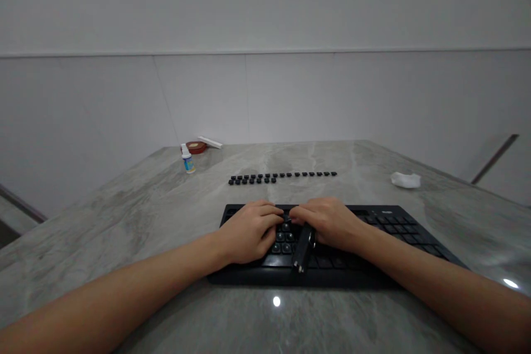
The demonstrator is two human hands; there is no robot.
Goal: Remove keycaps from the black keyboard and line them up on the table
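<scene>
A black keyboard (265,278) lies in front of me; on its left part, bare key sockets (281,237) show where the caps are off. My left hand (250,232) rests over that part, fingers curled and close together, the tips beside a key. Whether they pinch anything is hidden. My right hand (327,223) is closed round a black-handled tool (304,249), whose handle end points down toward me. A thin metal tip of the tool appears by the left fingertips. Beyond the keyboard, several black keycaps (289,175) are set out in two rows.
A small white bottle with a blue label (188,160) stands at the far left. Behind it lie a reddish-brown round object (196,147) and a white strip (210,142). A crumpled white wad (405,180) is at the right. The grey marbled table (166,210) reaches a white wall.
</scene>
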